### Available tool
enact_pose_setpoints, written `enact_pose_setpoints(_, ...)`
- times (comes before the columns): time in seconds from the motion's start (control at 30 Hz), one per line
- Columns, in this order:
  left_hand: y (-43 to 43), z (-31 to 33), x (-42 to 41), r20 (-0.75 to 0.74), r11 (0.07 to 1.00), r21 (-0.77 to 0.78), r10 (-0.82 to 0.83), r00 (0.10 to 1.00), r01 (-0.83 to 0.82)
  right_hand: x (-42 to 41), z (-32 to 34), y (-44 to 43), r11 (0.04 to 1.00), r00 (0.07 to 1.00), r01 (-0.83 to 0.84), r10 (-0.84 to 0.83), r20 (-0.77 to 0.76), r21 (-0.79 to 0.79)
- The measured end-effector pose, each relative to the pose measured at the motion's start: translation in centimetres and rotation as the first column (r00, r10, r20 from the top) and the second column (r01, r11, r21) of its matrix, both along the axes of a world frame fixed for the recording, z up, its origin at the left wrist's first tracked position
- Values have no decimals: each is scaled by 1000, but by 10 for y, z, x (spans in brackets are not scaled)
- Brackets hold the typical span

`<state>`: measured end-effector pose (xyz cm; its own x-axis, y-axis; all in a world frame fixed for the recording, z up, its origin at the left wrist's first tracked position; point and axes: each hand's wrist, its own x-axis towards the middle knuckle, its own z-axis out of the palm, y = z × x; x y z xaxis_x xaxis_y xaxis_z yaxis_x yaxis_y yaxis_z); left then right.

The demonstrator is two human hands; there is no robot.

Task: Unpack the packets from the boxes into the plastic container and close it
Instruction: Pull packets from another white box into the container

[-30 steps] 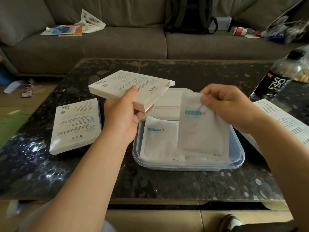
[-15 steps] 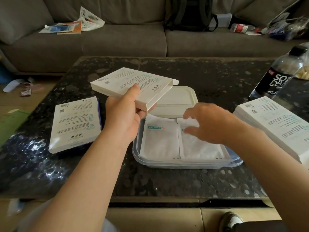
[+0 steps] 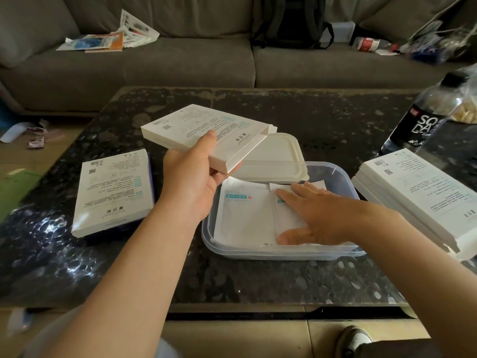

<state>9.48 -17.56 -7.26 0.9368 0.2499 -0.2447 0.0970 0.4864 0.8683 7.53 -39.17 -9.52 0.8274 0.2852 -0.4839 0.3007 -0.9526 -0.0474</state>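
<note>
1. Surface: dark speckled stone table (image 3: pixel 322 120), glossy, with glare patches on the near left part. Grey sofa (image 3: pixel 180 65) runs behind it, tan floor around it.
2. Landmark: clear plastic container (image 3: pixel 284 254), open, on the table just in front of the person.
3. Packets: 2 visible, both white, lying flat and side by side inside the container: left packet (image 3: pixel 245 218), right packet (image 3: pixel 286 220). Whether more lie under them, can't tell.
4. Lid (image 3: pixel 276 156): 1, white, behind the container, its near edge resting over the far rim.
5. Boxes: held box (image 3: pixel 206 130) is in the air above the container's far left corner, open end toward the lid. 1 flat box (image 3: pixel 113 187) lies on the table left of the container. Box stack (image 3: pixel 418 192) sits to the right; layer count unclear.
6. Left hand (image 3: pixel 191 182): clamps the held box, thumb on top, fingers underneath.
7. Right hand (image 3: pixel 317 215): inside the container, palm down, fingers straight and flat on the right packet.
8. Soda bottle (image 3: pixel 423 117): 1, dark label, far right of the container.
9. On the sofa: a dark backpack (image 3: pixel 289 19) behind the container, loose papers (image 3: pixel 108 40) to the far left.
</note>
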Motion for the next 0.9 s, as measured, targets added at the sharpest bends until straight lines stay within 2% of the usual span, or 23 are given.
enact_pose_setpoints(0.27,-1,0,-1,3,1000,9,-2,1000,1,-3,6,0,994,998,-43,46,37,-100)
enact_pose_setpoints(0.67,-1,1,-1,2,1000,13,-1,1000,1,-4,7,1,998,1000,4,-4,-1,-58)
enact_pose_setpoints(0.8,-1,2,0,1,1000,14,-4,1000,4,-6,12,-1,998,997,65,-65,35,-1)
enact_pose_setpoints(0.9,-1,2,0,2,1000,10,-7,1000,7,-5,11,-4,996,996,93,-93,3,7)
